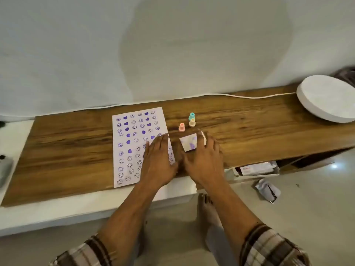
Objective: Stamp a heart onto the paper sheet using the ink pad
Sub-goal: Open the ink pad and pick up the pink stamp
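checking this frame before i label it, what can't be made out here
- Paper sheet, head view: its lower right prints are covered by the left hand.
- Ink pad: its right side is hidden by the right hand; whether the fingers touch it is unclear.
- Three small stamps: faces point down, so which one carries the heart cannot be told.
- White round object: cut off by the right edge.
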Action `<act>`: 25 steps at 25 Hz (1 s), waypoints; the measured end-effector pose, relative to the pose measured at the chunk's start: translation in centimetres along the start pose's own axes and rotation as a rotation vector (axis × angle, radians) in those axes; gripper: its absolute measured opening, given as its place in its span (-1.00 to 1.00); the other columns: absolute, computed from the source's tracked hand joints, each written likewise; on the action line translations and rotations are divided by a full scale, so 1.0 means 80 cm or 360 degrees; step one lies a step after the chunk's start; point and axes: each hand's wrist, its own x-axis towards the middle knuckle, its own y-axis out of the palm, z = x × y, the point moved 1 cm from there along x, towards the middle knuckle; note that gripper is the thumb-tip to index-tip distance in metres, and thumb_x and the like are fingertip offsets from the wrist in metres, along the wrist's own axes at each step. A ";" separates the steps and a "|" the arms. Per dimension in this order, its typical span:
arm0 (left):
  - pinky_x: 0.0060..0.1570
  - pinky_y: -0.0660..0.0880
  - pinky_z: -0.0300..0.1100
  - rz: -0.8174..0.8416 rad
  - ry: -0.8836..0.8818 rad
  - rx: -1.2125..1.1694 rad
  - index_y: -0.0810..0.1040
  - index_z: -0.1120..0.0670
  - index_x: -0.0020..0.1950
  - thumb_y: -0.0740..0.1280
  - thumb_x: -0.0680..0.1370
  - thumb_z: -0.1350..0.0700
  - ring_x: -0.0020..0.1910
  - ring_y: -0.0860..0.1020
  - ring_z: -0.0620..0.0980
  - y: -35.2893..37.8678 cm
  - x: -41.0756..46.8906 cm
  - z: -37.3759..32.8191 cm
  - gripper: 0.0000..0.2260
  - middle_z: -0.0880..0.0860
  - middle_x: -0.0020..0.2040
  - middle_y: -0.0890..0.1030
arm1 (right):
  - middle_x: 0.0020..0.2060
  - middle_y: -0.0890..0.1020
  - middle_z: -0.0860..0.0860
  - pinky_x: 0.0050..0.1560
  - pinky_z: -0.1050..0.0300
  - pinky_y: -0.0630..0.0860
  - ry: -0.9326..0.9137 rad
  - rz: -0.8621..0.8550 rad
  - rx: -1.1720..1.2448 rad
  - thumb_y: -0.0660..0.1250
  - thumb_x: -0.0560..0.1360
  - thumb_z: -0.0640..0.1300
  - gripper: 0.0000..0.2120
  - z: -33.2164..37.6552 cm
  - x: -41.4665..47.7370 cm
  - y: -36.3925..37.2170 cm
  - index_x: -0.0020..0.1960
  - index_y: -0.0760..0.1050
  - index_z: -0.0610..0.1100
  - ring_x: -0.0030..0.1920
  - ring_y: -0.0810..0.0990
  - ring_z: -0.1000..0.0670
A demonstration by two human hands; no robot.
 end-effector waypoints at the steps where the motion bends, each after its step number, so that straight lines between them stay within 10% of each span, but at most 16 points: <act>1: 0.62 -0.13 -0.02 -0.0055 0.0026 -0.0093 0.11 0.02 0.67 0.28 0.52 -0.23 0.66 0.19 0.07 0.010 0.011 -0.001 -0.21 0.09 0.66 0.27 | 0.59 0.34 -0.20 0.51 -0.30 0.35 0.0054 -0.0055 0.0075 0.30 0.54 0.35 -0.16 -0.004 0.009 0.009 0.63 0.14 -0.07 0.55 0.32 -0.27; 15: 0.52 0.25 0.10 -0.0127 0.0092 -0.0463 0.09 -0.07 0.64 0.41 0.47 0.13 0.35 0.33 -0.02 0.050 0.063 -0.005 -0.19 0.13 0.40 0.57 | 0.46 0.46 -0.18 0.33 -0.13 0.46 0.0252 -0.0129 0.0062 0.46 0.41 0.36 0.03 -0.017 0.078 0.051 0.63 0.10 -0.13 0.41 0.43 -0.21; 21: 0.21 0.41 -0.02 -0.0118 0.0069 -0.0537 0.16 -0.17 0.56 0.40 0.43 -0.10 0.33 0.45 0.13 0.047 0.074 -0.005 -0.25 0.09 0.37 0.56 | 0.48 0.46 -0.13 0.37 -0.20 0.53 0.0454 -0.0104 0.0474 0.52 0.41 0.31 0.06 -0.022 0.091 0.036 0.66 0.05 -0.07 0.45 0.45 -0.20; 25: 0.39 0.39 0.03 0.0009 -0.0006 -0.0519 0.14 -0.17 0.58 0.56 0.34 -0.17 0.46 0.36 0.07 0.043 0.088 -0.002 -0.08 -0.02 0.44 0.50 | 0.57 0.36 -0.11 0.43 -0.27 0.48 0.0585 -0.0244 0.0489 0.53 0.45 0.28 0.03 -0.068 0.102 0.008 0.68 0.03 -0.03 0.53 0.36 -0.20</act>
